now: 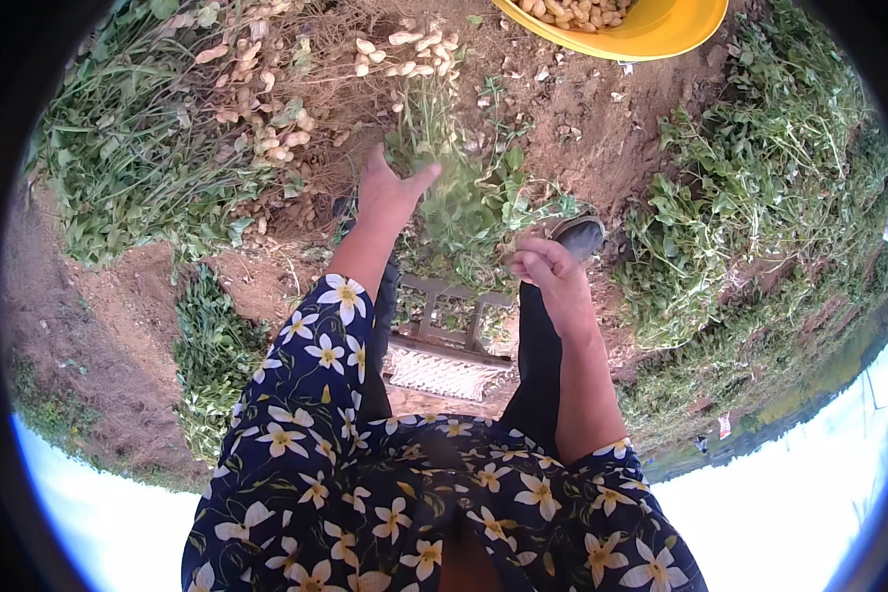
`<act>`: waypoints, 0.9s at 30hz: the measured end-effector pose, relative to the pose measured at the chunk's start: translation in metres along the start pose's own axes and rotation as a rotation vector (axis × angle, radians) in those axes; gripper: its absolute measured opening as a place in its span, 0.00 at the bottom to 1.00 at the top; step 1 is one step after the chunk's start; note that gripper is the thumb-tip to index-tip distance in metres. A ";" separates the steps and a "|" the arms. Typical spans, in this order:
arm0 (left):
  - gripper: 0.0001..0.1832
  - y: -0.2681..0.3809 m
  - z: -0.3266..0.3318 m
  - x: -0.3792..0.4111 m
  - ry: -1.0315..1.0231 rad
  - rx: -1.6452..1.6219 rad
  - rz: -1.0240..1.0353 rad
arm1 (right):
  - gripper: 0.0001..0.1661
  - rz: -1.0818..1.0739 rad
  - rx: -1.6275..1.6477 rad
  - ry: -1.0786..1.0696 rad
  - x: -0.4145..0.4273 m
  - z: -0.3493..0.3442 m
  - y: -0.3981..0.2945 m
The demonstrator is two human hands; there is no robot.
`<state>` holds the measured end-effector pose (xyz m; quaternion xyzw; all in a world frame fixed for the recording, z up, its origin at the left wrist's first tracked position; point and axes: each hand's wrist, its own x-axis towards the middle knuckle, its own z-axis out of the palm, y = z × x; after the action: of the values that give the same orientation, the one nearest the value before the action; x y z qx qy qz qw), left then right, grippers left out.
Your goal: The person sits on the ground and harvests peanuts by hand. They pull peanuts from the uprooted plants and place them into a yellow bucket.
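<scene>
My left hand [391, 189] is stretched forward, thumb apart from the fingers, beside a leafy peanut plant [429, 118] whose pods point away from me. Whether it touches the stems is not clear. My right hand [551, 270] is curled above the plant's leafy end, near my shoe [581, 235]; its fingertips are blurred, and I cannot tell if they pinch anything. Pale peanut pods [436, 50] hang on the roots at the plant's far end. To the left lies a large heap of uprooted peanut plants [155, 140] with many pods and roots.
A yellow basin [636, 37] holding loose peanuts stands on the soil ahead, at the top. Between my legs is a low stool [451, 318] with a woven seat. Green plants [755, 170] spread along the right. A smaller leafy bunch [214, 355] lies at the left.
</scene>
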<state>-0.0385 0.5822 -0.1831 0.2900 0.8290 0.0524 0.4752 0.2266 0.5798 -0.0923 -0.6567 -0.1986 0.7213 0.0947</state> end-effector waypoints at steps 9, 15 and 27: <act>0.34 0.016 0.053 0.111 -0.114 -0.392 -0.232 | 0.13 -0.410 0.126 0.309 0.041 -0.052 -0.090; 0.30 0.033 0.063 0.101 -0.063 -0.332 -0.185 | 0.13 -0.635 0.038 0.278 0.029 -0.047 -0.132; 0.19 0.112 0.076 -0.060 -0.171 0.231 0.723 | 0.11 -1.065 -0.338 0.111 -0.053 -0.002 -0.097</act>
<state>0.0949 0.6287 -0.1385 0.6184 0.6311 0.0986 0.4578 0.2229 0.6465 -0.0047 -0.5087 -0.6104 0.4965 0.3494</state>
